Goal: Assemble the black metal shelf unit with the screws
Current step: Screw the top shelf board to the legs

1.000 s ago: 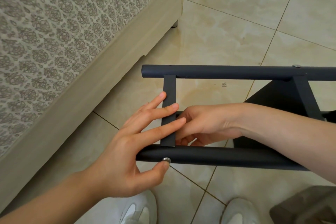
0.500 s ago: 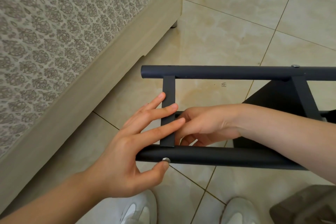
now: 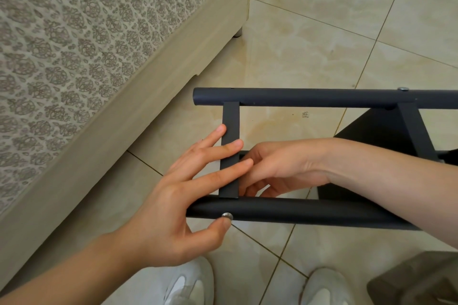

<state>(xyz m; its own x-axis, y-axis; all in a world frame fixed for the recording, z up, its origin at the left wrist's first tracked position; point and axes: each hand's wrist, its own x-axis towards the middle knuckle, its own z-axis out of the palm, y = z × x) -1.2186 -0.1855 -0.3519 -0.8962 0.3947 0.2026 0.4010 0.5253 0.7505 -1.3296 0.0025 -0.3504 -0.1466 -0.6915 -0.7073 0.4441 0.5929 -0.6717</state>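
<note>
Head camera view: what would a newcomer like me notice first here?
Two bare hands meet on a black metal frame over the tiled floor: the left hand spreads straight fingers across a flat crossbar, its thumb at a silver screw head on the near tube. The right hand reaches in behind that crossbar, fingers curled. A patterned cover fills the left side, white shoes the bottom edge.

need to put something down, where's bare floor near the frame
Bare tile beyond the far tube, right of the bed base. Crowded between it and the near tube: left hand and right hand meet at the crossbar.
</note>
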